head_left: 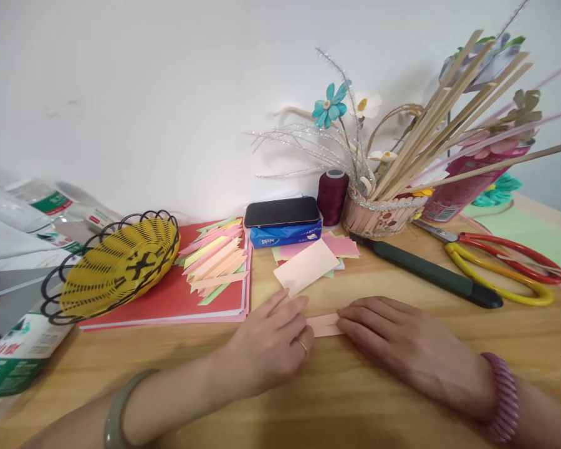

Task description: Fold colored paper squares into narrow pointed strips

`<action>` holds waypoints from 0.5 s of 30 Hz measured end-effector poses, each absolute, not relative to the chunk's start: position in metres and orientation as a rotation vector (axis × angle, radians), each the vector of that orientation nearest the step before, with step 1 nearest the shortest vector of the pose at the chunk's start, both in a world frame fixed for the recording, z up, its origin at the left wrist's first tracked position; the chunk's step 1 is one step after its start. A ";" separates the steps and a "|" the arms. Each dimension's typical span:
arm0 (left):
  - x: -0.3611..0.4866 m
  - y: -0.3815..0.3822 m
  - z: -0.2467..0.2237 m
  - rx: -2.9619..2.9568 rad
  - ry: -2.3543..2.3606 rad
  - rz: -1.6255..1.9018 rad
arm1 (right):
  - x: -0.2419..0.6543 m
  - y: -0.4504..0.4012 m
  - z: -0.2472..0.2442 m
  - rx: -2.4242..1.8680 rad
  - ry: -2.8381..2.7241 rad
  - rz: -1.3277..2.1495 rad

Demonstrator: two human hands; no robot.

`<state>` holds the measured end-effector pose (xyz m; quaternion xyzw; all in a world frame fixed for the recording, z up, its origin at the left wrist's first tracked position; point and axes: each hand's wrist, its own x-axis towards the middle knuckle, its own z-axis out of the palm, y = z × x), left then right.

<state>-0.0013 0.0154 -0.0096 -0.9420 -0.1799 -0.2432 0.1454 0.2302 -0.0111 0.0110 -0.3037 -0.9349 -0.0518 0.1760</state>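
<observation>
A folded strip of pale pink paper (326, 325) lies on the wooden table between my two hands, with a lengthwise crease or edge showing. My left hand (272, 340) is closed on its left end, the fingers bent and hiding that end. On the other end, the fingers of my right hand (393, 337) press together and cover it. Just behind them, a flat cream-pink rectangle of paper (306, 267) rests across a small pile of coloured paper pieces (341, 246).
Folded strips (219, 255) lie on red sheets (168, 299), beside a yellow basket (121, 265). A phone (283, 212) tops a blue packet (285, 235). Behind are maroon thread (333, 198) and a flower basket (378, 215). A dark green-handled tool (430, 268) and scissors (500, 265) lie right.
</observation>
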 end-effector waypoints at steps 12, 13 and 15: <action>0.008 0.015 0.008 -3.138 -1.343 -0.930 | 0.221 -0.008 0.006 -1.230 -2.342 0.332; 0.008 0.015 0.009 -3.147 -1.414 -0.904 | 0.220 -0.007 0.005 -1.259 -2.320 0.360; 0.009 0.015 0.010 -3.155 -1.516 -0.859 | 0.218 -0.005 0.004 -1.299 -2.285 0.371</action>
